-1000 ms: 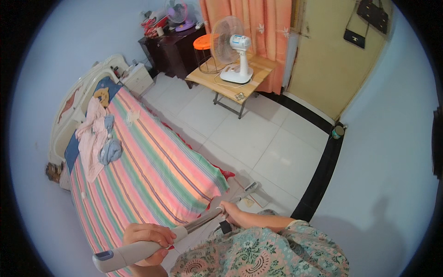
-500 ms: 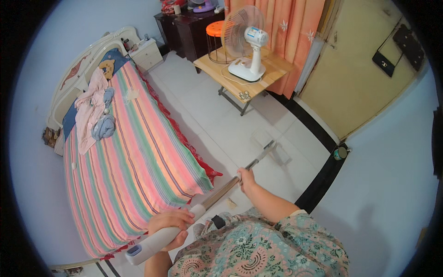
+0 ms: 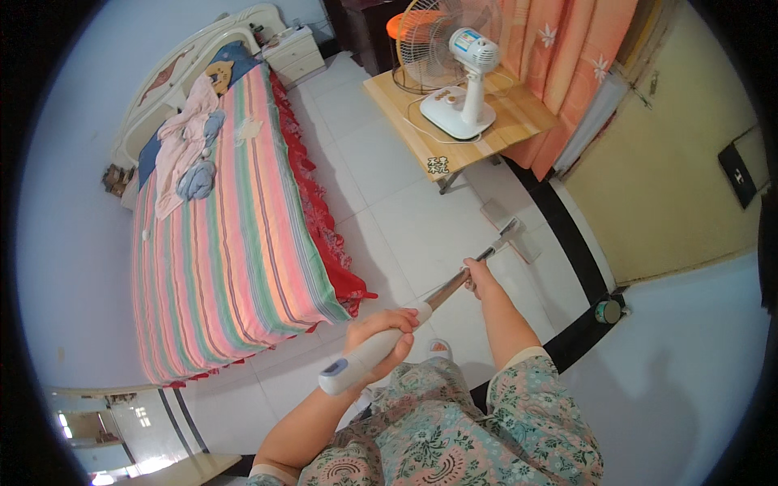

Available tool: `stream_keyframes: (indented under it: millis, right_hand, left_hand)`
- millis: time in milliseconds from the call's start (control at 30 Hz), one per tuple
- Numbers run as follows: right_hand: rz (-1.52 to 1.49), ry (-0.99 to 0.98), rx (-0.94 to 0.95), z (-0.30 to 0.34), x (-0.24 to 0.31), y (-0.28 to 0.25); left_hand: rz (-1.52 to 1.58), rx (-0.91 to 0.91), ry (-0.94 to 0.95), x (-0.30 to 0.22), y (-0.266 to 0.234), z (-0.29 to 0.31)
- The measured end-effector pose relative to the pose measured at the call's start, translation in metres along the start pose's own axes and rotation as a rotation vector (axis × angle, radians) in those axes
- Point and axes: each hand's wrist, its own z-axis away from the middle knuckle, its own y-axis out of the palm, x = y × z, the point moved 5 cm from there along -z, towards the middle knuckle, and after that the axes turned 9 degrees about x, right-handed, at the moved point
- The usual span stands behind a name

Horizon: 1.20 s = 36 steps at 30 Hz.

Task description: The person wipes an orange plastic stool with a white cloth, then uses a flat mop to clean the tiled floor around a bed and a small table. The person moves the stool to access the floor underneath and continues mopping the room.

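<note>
A flat mop [image 3: 447,293] with a metal pole and a thick white handle slants across the middle of the view. My left hand [image 3: 379,334] wraps around its white handle, near the top end. Farther down, my right hand [image 3: 480,278] is closed around the metal pole. The rectangular mop head [image 3: 524,248], blurred, lies over the pale tiled floor [image 3: 405,235] between the wooden table and the dark border strip; whether it presses on the tiles I cannot tell.
A bed with a striped sheet [image 3: 243,267] fills the left side. Ahead, a low wooden table [image 3: 397,105] carries a white fan [image 3: 462,109], with an orange stool [image 3: 405,26] behind it. Near the yellowish door [image 3: 681,202] a small green tin [image 3: 607,312] stands by the wall.
My view has shifted, bringing the table and bed lower in the picture's top half. Both hands and the mop now appear farther right, and the mop head sits nearer the table.
</note>
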Motion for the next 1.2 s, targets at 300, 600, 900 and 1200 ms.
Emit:
stream_keyframes:
  millis: [300,600,900,1200]
  right_hand:
    - [0.285,0.275,0.264,-0.003,-0.061,0.049]
    - [0.478,0.522,0.406,0.081,-0.236,0.152]
    - [0.594,0.541,0.422,0.188,-0.432,0.296]
    - [0.690,0.628,0.579,0.286,-0.520,0.445]
  left_hand:
    - [-0.068,-0.096,-0.128,-0.046,-0.045,0.075]
    - [-0.120,-0.330,-0.298,-0.116,-0.115,0.268]
    - [-0.141,-0.627,-0.338,-0.161,-0.199,0.505]
    - [-0.423,-0.854,-0.343,-0.210,-0.272,0.611]
